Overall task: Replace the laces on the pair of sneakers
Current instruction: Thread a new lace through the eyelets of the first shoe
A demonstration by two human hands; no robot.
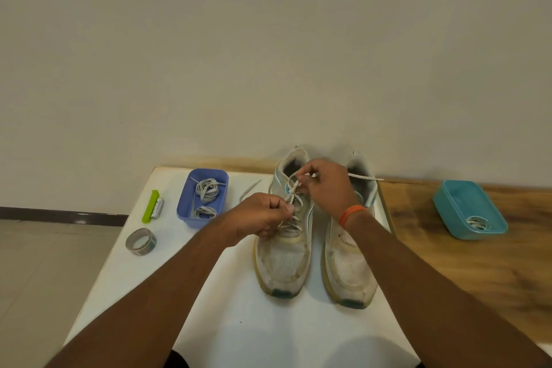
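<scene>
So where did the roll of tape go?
In the head view the roll of tape lies on the white table near its left edge, in front of the green clip and the blue tray.

No readable text, label or number shows anywhere (shoes included).

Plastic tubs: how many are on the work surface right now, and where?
2. A blue tub sits on the white board left of the sneakers, holding loose grey laces. A teal tub sits on the bare wood at far right, with a coiled lace inside. None looks hidden.
</scene>
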